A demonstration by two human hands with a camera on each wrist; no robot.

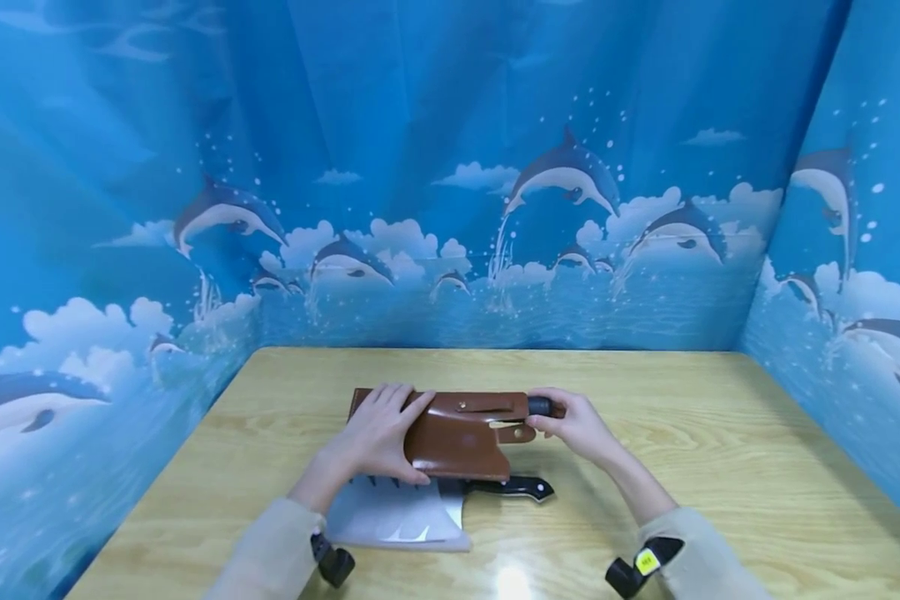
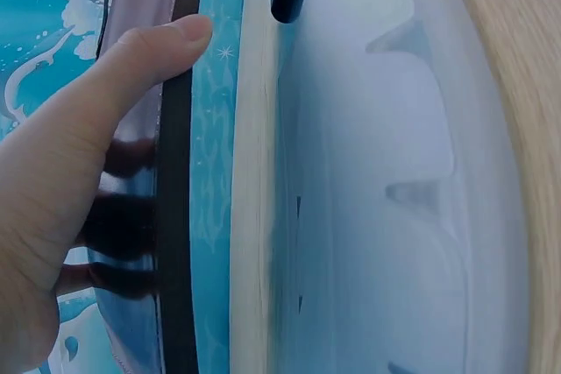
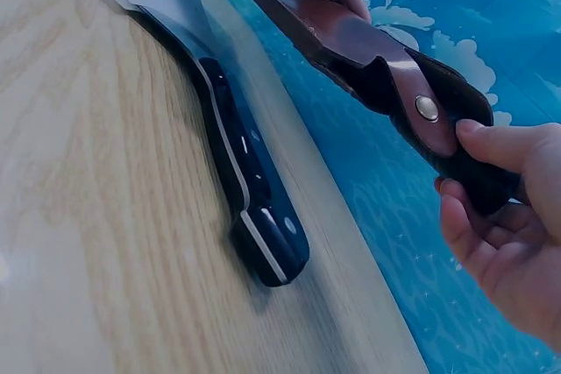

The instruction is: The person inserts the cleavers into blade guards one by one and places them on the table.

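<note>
A brown leather knife sheath [image 1: 457,446] is held up over the table. My left hand [image 1: 378,433] grips the sheath's left part, thumb at its lower edge and fingers over its face. At its right end my right hand [image 1: 577,427] holds the black handle [image 1: 540,406] that sticks out. The blade of that knife is hidden inside. A loose strap with a metal snap [image 3: 427,109] shows near the handle. Below the sheath a second knife lies on the table, its black handle [image 3: 254,164] pointing right and its broad blade in a translucent white cover [image 1: 397,521].
The wood-grain table [image 1: 682,433] extends around the hands, bounded by a blue dolphin-print curtain [image 1: 435,167] at the back and sides. Dark wrist cameras [image 1: 336,567] sit on both sleeves.
</note>
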